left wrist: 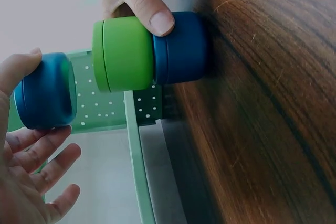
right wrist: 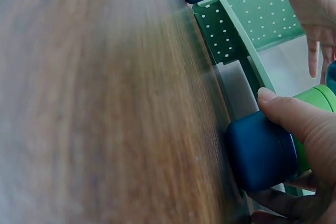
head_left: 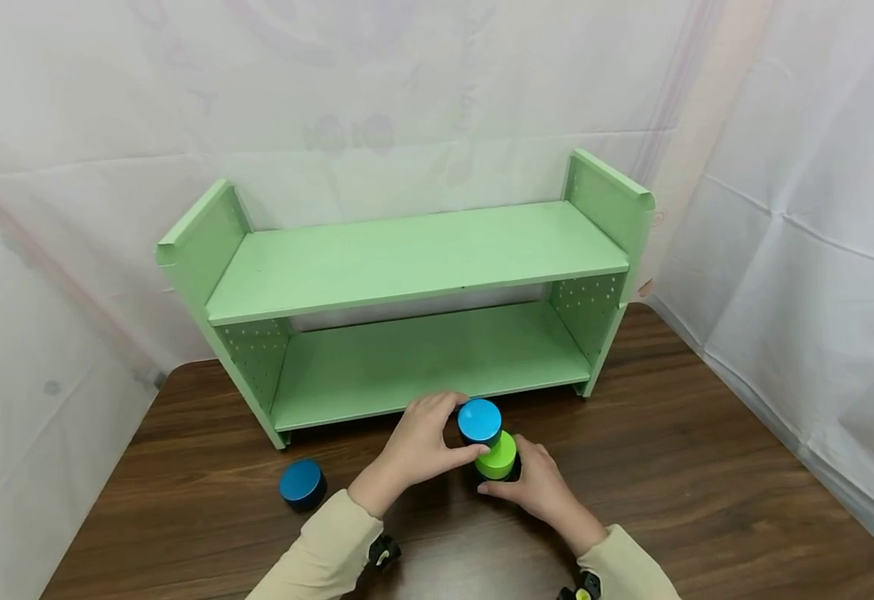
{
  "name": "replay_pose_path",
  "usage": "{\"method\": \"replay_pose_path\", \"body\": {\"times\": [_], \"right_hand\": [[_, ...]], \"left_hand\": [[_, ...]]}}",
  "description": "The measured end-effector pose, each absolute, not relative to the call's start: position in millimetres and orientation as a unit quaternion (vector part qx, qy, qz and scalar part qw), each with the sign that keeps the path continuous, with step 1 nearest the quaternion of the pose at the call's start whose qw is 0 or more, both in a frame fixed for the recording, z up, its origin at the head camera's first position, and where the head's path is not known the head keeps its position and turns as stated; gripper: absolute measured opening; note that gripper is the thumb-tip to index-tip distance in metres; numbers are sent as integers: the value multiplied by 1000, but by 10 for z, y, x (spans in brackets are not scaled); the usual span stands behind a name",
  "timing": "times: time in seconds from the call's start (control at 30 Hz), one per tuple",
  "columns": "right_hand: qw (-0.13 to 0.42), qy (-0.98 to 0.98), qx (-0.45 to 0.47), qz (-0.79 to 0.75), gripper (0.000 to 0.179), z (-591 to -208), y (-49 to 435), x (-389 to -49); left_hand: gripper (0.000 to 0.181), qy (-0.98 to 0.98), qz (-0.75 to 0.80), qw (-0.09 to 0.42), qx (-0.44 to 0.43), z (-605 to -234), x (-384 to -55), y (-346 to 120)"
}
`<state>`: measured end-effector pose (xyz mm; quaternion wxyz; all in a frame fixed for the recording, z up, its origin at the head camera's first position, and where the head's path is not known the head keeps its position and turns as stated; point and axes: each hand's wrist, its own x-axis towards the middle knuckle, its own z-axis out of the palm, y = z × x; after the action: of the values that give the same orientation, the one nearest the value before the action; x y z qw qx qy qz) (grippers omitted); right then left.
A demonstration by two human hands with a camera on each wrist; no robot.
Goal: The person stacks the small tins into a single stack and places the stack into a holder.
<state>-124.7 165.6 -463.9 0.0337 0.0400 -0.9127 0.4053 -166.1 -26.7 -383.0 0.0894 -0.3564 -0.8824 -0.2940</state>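
Note:
My left hand (head_left: 425, 442) pinches a small round blue tin (head_left: 479, 420) between thumb and fingers. In the left wrist view this blue tin (left wrist: 46, 91) hangs a short gap above a green tin (left wrist: 124, 54). The green tin stands on a second blue tin (left wrist: 184, 48), which sits on the wooden table. My right hand (head_left: 541, 483) curls around this two-tin stack, its thumb against the lower blue tin (right wrist: 261, 151) near the seam. Seen from the head, the green tin (head_left: 496, 457) partly shows beneath the raised tin and mostly covers the lower one.
Another blue tin (head_left: 302, 484) stands on the table (head_left: 669, 450) to the left, beyond my left wrist. Behind my hands is a light green two-tier shelf (head_left: 422, 250) with perforated side panels. White cloth (head_left: 407, 100) hangs at the back and sides.

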Motion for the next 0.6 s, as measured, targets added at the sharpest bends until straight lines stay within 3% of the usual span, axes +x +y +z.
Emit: {"method": "replay_pose_path", "body": {"times": [0.6], "right_hand": [[48,-907,51,416,69,-4682,1629,-1249]], "left_hand": [[59,-882,-281,43,-375,-3951,-1660,-186]]}}
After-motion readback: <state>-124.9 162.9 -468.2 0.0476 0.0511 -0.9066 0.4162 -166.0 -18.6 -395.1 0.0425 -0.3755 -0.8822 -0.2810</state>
